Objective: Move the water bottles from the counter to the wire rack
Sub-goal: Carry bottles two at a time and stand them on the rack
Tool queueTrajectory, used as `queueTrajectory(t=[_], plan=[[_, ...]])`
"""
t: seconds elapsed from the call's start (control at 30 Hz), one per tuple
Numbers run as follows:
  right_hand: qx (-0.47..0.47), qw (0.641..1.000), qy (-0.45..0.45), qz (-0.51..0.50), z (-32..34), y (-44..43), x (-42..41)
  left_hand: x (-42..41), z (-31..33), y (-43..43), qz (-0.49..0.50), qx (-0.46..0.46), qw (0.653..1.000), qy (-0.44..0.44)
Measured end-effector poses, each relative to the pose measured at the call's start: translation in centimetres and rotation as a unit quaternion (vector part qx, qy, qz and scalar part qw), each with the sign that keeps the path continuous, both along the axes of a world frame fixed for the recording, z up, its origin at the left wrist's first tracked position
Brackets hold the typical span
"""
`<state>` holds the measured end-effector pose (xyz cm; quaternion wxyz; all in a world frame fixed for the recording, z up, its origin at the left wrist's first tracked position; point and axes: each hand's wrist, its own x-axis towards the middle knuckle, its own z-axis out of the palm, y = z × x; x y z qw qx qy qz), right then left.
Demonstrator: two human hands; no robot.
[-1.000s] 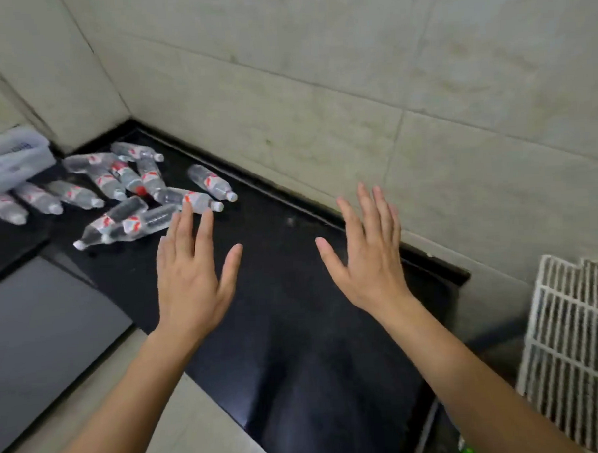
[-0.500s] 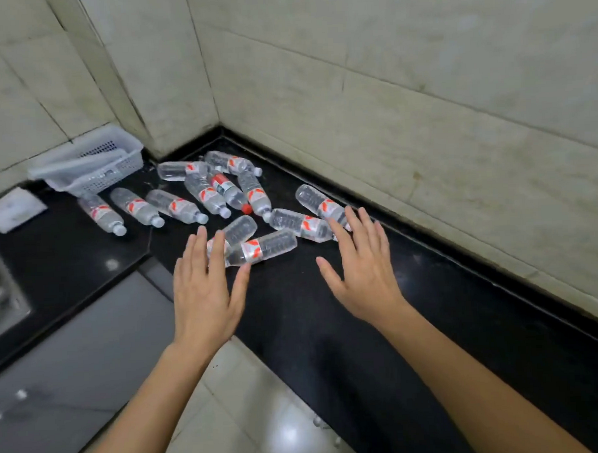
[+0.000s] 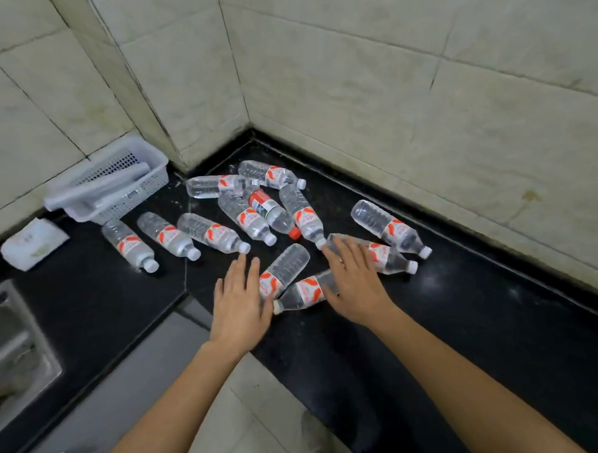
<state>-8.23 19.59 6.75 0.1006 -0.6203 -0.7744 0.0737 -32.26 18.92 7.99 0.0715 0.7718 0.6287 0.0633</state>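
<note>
Several clear water bottles with orange-and-white labels lie on their sides in the corner of a black counter (image 3: 466,321). My left hand (image 3: 241,302) is flat with fingers apart, touching the side of one bottle (image 3: 285,269). My right hand (image 3: 355,282) is spread over another bottle (image 3: 304,293) and covers the base of a third bottle (image 3: 388,258). Neither hand has closed around a bottle. One bottle with a red label and red cap (image 3: 273,210) lies among the rest. The wire rack is out of view.
A white perforated plastic basket (image 3: 117,186) stands at the back left by the wall. A white packet (image 3: 34,243) lies left of it. A steel sink (image 3: 15,345) is at the left edge. Tiled walls close the corner; tiled floor (image 3: 251,416) shows below the counter edge.
My view has swung left, away from the white rack and onto the bottles. Both hands have moved forward and down onto the nearest bottles.
</note>
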Motion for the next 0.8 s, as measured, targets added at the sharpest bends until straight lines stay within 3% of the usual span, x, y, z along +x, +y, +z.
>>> queueTrajectory(t=[0.23,0.33,0.67,0.8], plan=[[-0.186,0.982,-0.012,0.004,-4.4,3.9,-3.3,-1.7,-6.4,5.3,0.008,-0.241,0.970,0.045],[-0.247,0.969,0.002,0.009,-6.1,3.9,-3.6,-2.4,-8.1,5.4,-0.004,-0.296,0.954,0.049],[-0.216,0.963,-0.113,-0.112,-8.4,3.5,-7.6,-6.5,-11.5,8.9,-0.035,-0.310,0.950,-0.010],[-0.220,0.943,-0.156,-0.194,-9.1,3.6,-10.1,-8.2,-12.8,11.2,0.028,-0.369,0.921,-0.123]])
